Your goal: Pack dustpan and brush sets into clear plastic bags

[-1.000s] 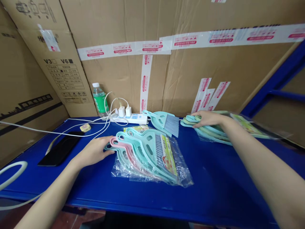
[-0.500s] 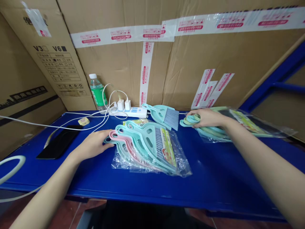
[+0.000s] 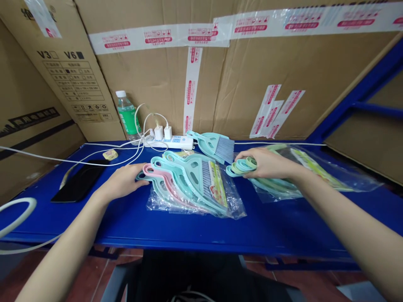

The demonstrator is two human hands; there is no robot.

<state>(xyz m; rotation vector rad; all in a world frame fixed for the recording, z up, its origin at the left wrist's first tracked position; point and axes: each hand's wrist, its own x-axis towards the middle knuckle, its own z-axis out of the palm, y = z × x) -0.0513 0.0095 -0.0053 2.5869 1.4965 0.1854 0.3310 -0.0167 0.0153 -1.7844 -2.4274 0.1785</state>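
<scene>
My left hand point(image 3: 126, 181) is at the handle end of a fanned stack of bagged dustpan-and-brush sets point(image 3: 189, 178), mostly mint green with one pink. Its thumb and fingers close around the lowest handle, partly hiding it. My right hand point(image 3: 264, 162) grips the handles of a second bagged stack of dustpan sets point(image 3: 277, 186), green and teal, whose looped ends point(image 3: 241, 167) stick out to the left of the fingers. Between the two stacks, farther back, lies a loose teal dustpan point(image 3: 206, 144) with a grey-blue brush point(image 3: 225, 149).
A white power strip point(image 3: 179, 142) with plugged-in chargers and tangled cables stands at the back, beside a green-labelled bottle point(image 3: 129, 119). A black flat object point(image 3: 78, 184) and a small yellow item point(image 3: 110, 154) lie left. Cardboard point(image 3: 157, 84) walls the blue table point(image 3: 195, 235).
My right hand has drawn its stack left and slightly toward me, nearer the other stack. The left hand keeps its hold on the handle. The view has tilted down slightly.
</scene>
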